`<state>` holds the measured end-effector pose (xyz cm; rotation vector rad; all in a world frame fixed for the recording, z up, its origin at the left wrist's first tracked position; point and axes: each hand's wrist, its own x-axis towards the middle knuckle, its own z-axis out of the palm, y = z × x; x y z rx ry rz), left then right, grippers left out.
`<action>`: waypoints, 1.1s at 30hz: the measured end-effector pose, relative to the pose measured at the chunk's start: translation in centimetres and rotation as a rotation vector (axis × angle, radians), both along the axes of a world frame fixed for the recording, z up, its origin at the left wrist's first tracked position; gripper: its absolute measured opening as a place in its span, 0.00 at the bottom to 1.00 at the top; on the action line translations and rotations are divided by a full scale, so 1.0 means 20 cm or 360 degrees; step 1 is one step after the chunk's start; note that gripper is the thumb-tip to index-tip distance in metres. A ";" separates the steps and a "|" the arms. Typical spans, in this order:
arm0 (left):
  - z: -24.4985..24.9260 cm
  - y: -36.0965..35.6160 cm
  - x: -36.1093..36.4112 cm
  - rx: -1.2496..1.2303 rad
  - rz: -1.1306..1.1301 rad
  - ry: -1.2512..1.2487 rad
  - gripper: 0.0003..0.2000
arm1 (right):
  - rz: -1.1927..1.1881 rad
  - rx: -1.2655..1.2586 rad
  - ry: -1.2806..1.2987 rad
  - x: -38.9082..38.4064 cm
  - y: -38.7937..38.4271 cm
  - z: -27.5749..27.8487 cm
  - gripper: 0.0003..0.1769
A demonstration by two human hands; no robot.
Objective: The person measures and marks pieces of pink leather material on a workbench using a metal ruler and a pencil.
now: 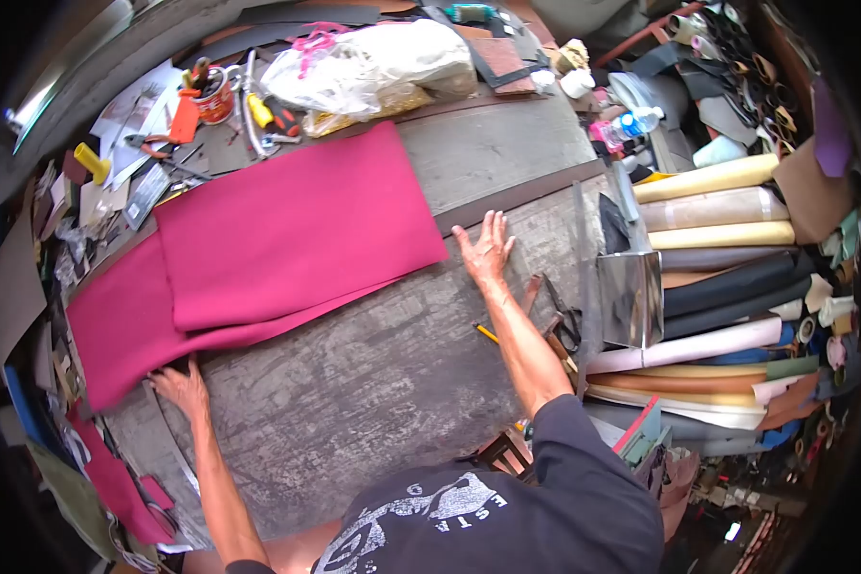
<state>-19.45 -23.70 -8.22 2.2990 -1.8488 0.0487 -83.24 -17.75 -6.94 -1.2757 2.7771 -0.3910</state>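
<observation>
A folded sheet of magenta material [297, 225], like leather or felt, lies across the worn work table [354, 402]. Its left part is a single lower layer, with a larger folded layer over the right. My left hand [184, 390] is at the near edge of the sheet, thumb and fingers apart, fingertips right at the material. Just beyond the sheet's right corner, my right hand [486, 251] is spread open over the table beside a long dark board edge [517, 196]. Nothing shows in its fingers.
Scissors [566, 320] and a yellow pencil [486, 332] lie right of centre. Plastic-wrapped goods [373, 62], pliers [153, 143] and a tool-filled can [215, 100] occupy the back. Rolled materials [708, 234] are stacked at right; magenta scraps [115, 474] sit lower left.
</observation>
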 end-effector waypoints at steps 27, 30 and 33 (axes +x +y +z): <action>0.40 -0.48 0.63 -0.0642 0.1209 0.2619 0.50 | 0.0788 -0.0211 -0.1460 0.58 -0.09 0.94 0.22; 0.29 -0.45 0.71 -0.0542 0.0903 0.2281 0.39 | 0.0647 -0.0117 -0.1477 0.65 0.18 1.10 0.20; 0.10 -0.37 0.75 -0.0444 0.0912 0.1801 0.22 | 0.0567 -0.0149 -0.1566 0.66 0.44 1.08 0.18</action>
